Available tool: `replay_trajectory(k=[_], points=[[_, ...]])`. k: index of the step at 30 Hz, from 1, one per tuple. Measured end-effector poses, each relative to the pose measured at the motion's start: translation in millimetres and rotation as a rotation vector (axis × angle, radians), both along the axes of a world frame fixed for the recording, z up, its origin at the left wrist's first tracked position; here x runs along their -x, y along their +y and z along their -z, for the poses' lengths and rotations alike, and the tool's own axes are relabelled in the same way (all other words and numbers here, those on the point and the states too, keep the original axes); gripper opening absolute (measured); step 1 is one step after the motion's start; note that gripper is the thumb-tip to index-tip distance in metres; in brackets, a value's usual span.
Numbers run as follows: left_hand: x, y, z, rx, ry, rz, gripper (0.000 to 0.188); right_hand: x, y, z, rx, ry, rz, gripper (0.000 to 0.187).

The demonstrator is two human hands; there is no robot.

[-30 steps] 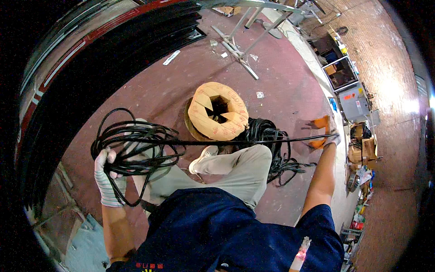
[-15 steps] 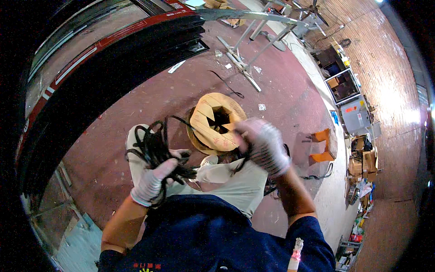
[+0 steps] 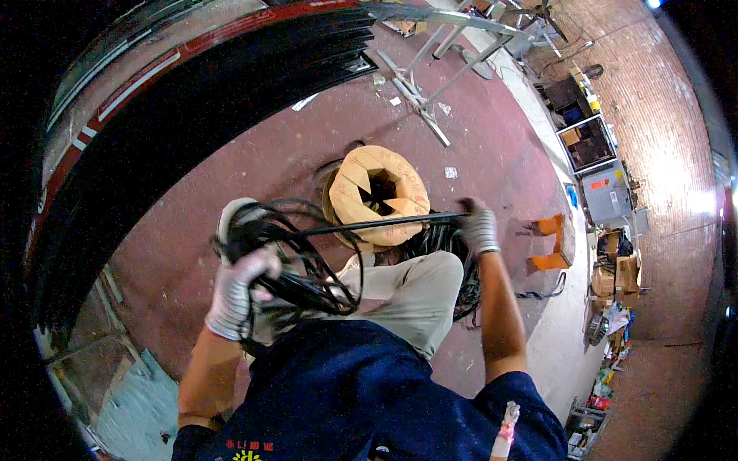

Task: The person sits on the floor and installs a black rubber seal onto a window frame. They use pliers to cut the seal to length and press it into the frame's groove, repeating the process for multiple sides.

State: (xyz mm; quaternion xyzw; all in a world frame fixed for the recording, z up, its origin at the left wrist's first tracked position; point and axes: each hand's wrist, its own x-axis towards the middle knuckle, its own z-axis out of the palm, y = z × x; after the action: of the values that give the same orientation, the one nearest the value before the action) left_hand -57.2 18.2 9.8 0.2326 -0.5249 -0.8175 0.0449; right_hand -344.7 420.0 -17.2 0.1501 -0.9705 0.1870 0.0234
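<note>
My left hand (image 3: 242,290), in a striped knit glove, is closed round a loose bundle of black rubber-like strip (image 3: 296,288). The bundle hangs in wide loops over my left leg. A single length of the strip (image 3: 369,224) runs nearly straight from the bundle to my right hand (image 3: 480,224), whose gloved fingers are closed on it at the right. Behind that length, on the floor, sits a ring-shaped reel with a tan cardboard face (image 3: 413,180). More black strip (image 3: 442,240) lies heaped to its right, partly hidden by my knee.
A long stack of black bars (image 3: 207,115) curves along the left. A metal stand (image 3: 419,107) is on the far floor. An orange-sided block (image 3: 547,257) stands at the right, before boxes (image 3: 626,273) along the wall. Lower left lies a pale sheet (image 3: 138,403).
My right hand has moved right and slightly up, drawing a length of strip out straight. The bundle in my left hand has opened into wider loops.
</note>
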Motion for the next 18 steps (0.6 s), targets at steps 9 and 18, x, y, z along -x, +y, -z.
replay_trajectory(k=[9,18], points=[[-23,-66,55,-0.519,0.235,-0.493,0.022,61,446,-46,-0.750,0.150,0.785,0.030],[7,-14,-1,-0.543,0.183,-0.217,0.017,39,191,-160,0.734,0.567,0.454,0.032]])
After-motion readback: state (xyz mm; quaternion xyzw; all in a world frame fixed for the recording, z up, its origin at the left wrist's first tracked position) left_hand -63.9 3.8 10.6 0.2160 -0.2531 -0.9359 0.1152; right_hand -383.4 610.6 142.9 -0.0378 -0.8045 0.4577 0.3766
